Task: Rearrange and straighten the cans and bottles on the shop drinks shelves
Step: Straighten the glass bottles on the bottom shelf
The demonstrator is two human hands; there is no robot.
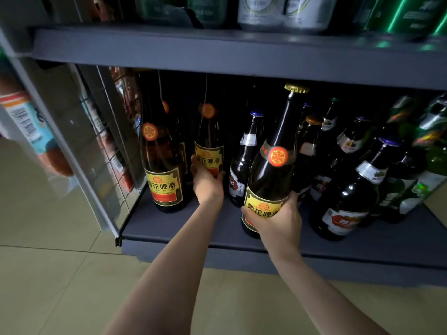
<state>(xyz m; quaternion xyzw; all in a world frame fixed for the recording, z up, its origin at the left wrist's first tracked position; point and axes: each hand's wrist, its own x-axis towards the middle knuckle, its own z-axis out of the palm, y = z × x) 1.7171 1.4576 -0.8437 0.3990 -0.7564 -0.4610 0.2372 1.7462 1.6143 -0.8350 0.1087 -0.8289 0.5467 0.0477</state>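
Fingers of our left hand (207, 182) curl round the lower body of a brown yellow-label beer bottle (209, 151) standing upright deep in the lower shelf (174, 228), centre-left of the frame. Our right hand (275, 220) grips the base of a second yellow-label bottle (271, 170), thumb across its label, at the shelf's front; this bottle tilts, its gold cap (296, 88) leaning toward the upper right.

Left of centre, a third yellow-label bottle (164, 165) stands upright near the shelf's left end, with another of the same kind half hidden behind it. Between our two held bottles stands a dark bottle with a blue cap (244, 163), close to both. Right of the tilted bottle, a crowded group of dark and green bottles (358, 170) fills the shelf to the frame's right edge, some leaning.

Bare shelf surface shows along the front edge and between the left bottle and our left wrist. The upper shelf (217, 54) sits just above the gold cap and carries cans (283, 13). At the left edge, a wire grid panel (106, 146) closes the shelf's side.
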